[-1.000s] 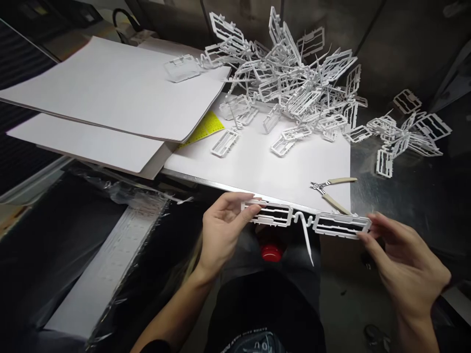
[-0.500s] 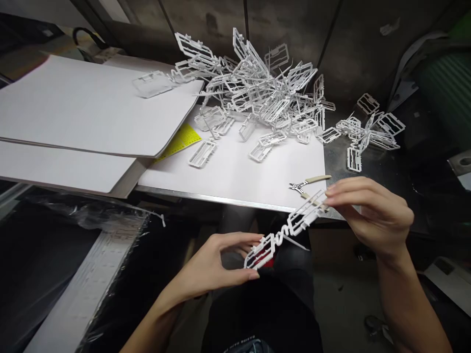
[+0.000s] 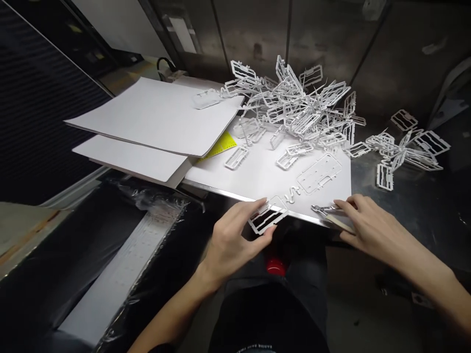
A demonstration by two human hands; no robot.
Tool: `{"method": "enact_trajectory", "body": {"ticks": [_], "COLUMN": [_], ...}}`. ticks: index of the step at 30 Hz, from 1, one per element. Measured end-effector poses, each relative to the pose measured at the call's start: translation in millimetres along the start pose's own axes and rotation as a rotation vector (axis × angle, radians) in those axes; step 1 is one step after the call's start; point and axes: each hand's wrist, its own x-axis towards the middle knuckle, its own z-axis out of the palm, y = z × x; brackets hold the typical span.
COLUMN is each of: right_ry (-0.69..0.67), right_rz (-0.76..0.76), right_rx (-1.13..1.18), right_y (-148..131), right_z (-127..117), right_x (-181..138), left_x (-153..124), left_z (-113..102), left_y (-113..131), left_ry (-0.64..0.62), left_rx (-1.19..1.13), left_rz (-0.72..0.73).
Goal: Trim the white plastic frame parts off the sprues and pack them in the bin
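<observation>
My left hand [image 3: 239,233] pinches the near end of a white plastic part [image 3: 270,223], an open rectangular frame, at the table's front edge. From it a wavy strip leads to a second frame [image 3: 319,174] over the white sheet. My right hand [image 3: 362,223] has its fingers around the beige handles of a pair of side cutters [image 3: 336,219]. The cutters' metal jaws point left, just below the far frame and apart from it. Part of the handles is hidden by my fingers.
A tangled heap of white plastic frames [image 3: 294,105] lies at the back, with a smaller cluster [image 3: 405,147] on the right. White boards [image 3: 154,117] are stacked at left, above a yellow perforated piece [image 3: 222,144]. A plastic-lined black container [image 3: 121,264] stands lower left.
My right hand has let go of the white part's far end and taken hold of the side cutters. My left hand has raised the part toward the table. The view has shifted left.
</observation>
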Motion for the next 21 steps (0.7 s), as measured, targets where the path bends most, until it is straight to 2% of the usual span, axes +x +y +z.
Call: {"method": "enact_trajectory", "body": {"ticks": [2, 4, 9, 14, 21], "right_ry": [0.062, 0.094, -0.013, -0.075, -0.062], "right_rz": [0.019, 0.07, 0.216, 0.262, 0.289], "right_rx": [0.064, 0.246, 0.693, 0.832, 0.947], "right_y": [-19, -36, -64, -72, -69], "right_z": [-8, -14, -22, -24, -26], "right_x": [-3, -3, 0, 3, 5], "left_x": [2, 4, 8, 8, 8], "left_z": [3, 5, 7, 8, 9], "left_y": [2, 5, 12, 17, 18], "left_ry": [0.053, 0.084, 0.109, 0.081, 0.038], "left_rx": [0.057, 0.09, 0.125, 0.102, 0.069], "left_rz": [0.058, 0.1, 0.166, 0.172, 0.176]}}
